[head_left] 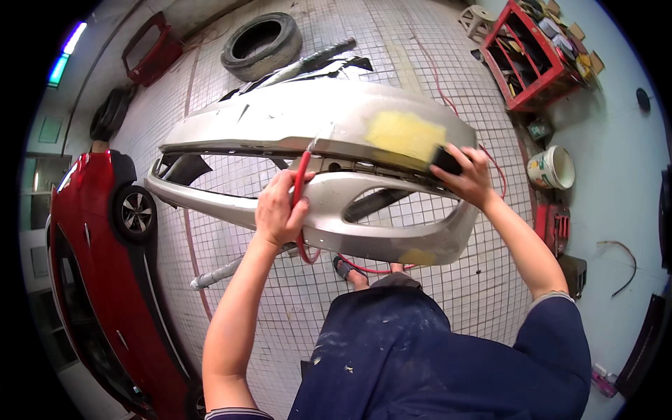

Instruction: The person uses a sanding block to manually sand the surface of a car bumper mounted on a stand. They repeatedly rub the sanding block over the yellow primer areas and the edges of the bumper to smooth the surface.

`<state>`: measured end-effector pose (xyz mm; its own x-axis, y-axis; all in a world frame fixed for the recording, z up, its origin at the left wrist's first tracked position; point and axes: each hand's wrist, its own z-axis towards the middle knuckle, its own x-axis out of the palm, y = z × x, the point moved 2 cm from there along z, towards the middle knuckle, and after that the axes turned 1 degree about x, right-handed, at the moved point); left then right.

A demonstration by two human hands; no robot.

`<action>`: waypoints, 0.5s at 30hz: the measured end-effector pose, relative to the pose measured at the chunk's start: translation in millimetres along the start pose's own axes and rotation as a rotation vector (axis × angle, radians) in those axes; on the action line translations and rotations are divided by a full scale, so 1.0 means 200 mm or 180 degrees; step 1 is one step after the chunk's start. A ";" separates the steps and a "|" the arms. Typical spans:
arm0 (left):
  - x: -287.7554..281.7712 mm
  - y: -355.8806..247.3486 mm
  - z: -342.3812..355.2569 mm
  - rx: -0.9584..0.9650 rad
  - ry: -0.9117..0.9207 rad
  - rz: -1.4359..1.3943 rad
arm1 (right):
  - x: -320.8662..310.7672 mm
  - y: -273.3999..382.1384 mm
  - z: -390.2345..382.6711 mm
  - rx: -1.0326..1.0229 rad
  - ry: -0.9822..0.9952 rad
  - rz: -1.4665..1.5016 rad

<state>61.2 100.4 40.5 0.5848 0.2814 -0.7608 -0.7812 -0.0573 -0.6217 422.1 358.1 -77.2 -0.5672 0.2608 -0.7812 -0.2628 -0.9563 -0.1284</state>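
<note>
A silver car bumper (245, 119) lies across a support in front of me, with a yellow patch (402, 133) on its upper right. My left hand (283, 206) grips a red hose (302, 168) with a metal tip at the middle of the bumper, its fingers by the lower bar. My right hand (465, 175) is closed on a black block (445, 159) at the lower right edge of the yellow patch. The hose loops down behind the bumper toward the floor.
A red car (98, 273) stands at left. Tires (259, 45), a red panel (150, 49) and wrapped tubes (210, 278) lie around. Along the right wall are a red shelf (521, 63) with clutter, a stool (478, 21), a white bucket (549, 168) and red cases (553, 231).
</note>
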 end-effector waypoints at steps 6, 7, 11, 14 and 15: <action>0.01 0.04 -0.01 0.0098 0.0020 -0.0058 | -0.02 -0.08 -0.07 -0.0088 0.0232 0.0183; 0.01 0.04 0.00 0.0183 -0.0023 -0.0032 | -0.04 -0.12 -0.16 -0.0026 0.0285 0.0186; 0.01 0.00 0.02 0.0190 0.0012 0.0084 | 0.03 0.06 0.15 -0.0065 -0.0277 0.0169; 0.00 0.02 0.00 0.0117 0.0043 -0.0021 | 0.12 0.26 0.39 -0.0071 -0.0236 0.0091; -0.01 0.04 -0.01 0.0055 0.0068 -0.0060 | 0.11 0.23 0.38 -0.0162 -0.0166 0.0105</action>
<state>54.9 97.6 36.0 0.6039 0.2616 -0.7529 -0.7735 -0.0355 -0.6328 338.3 330.4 -53.0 -0.6152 0.2342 -0.7528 -0.2040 -0.9696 -0.1349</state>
